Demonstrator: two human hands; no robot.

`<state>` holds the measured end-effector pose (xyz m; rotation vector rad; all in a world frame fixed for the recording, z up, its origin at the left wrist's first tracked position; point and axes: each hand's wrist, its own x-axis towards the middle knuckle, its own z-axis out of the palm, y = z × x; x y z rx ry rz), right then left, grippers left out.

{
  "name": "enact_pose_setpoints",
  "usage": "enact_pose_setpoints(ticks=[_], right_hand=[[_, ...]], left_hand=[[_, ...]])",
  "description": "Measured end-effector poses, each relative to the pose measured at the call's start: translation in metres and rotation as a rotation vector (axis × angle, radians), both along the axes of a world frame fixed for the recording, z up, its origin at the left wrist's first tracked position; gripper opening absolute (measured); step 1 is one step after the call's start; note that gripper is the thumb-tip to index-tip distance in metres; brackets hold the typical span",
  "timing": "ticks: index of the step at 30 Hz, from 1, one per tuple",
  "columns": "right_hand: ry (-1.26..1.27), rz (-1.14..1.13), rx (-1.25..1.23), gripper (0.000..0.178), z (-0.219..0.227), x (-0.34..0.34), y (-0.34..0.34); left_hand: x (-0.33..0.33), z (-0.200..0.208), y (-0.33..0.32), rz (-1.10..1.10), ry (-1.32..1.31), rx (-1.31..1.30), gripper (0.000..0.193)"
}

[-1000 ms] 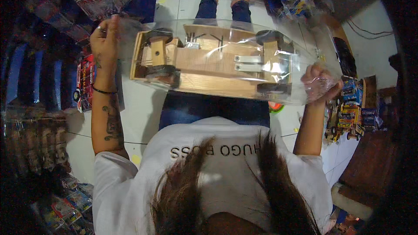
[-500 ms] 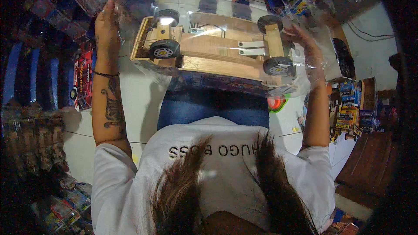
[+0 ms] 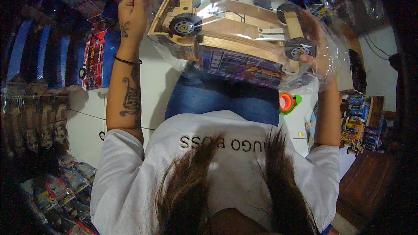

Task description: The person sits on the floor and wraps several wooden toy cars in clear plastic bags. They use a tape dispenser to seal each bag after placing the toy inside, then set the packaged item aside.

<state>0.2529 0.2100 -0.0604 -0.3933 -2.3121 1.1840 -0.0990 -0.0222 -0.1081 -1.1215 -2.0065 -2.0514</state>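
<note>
Together, left hand [image 3: 133, 12] and right hand [image 3: 321, 56] hold a bagged toy vehicle [image 3: 241, 30].

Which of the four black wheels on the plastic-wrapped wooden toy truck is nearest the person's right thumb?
The lower black wheel at the right end of the wooden toy truck: the right thumb overlaps its edge; the other three lie farther off.

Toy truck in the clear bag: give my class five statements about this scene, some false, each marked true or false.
1. The toy truck is inside a clear bag. True.
2. Its wheels are hidden. False: four wheels show.
3. The left hand holds the bag. True.
4. The right hand rests on the lap. False: the right hand is at the truck's end.
5. A red toy vehicle is on the person's left. True.
</note>
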Motion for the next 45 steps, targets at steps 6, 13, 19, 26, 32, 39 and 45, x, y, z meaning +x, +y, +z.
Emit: enact_pose_setpoints(ticks=[6,13,19,26,32,39,45], right_hand=[[0.039,0.071,0.135,0.111,-0.001,0.023,0.013],[0.204,0.079,-0.353,0.097,-0.016,0.053,0.031],[0.233,-0.204,-0.38,0.052,0.004,0.073,0.043],[0.434,-0.604,0.356,0.038,0.145,0.026,0.047],[-0.091,-0.236,0.641,0.041,0.264,-0.063,-0.001],[-0.521,0.326,0.921,0.047,0.186,-0.138,-0.016],[-0.507,0.33,0.981,0.042,0.104,-0.157,-0.013]], left_hand=[[-0.029,0.034,-0.018,0.187,0.071,-0.044,0.04],[-0.029,0.036,-0.027,0.083,0.177,-0.09,0.045],[-0.02,0.039,-0.027,0.039,0.16,-0.098,0.044],[-0.025,0.014,-0.033,0.103,-0.042,0.008,0.038],[0.01,0.024,0.021,0.005,0.038,-0.114,0.072],[0.121,0.071,0.152,-0.703,0.266,-0.216,0.091],[0.132,0.02,0.145,-0.642,0.234,-0.325,0.064]])
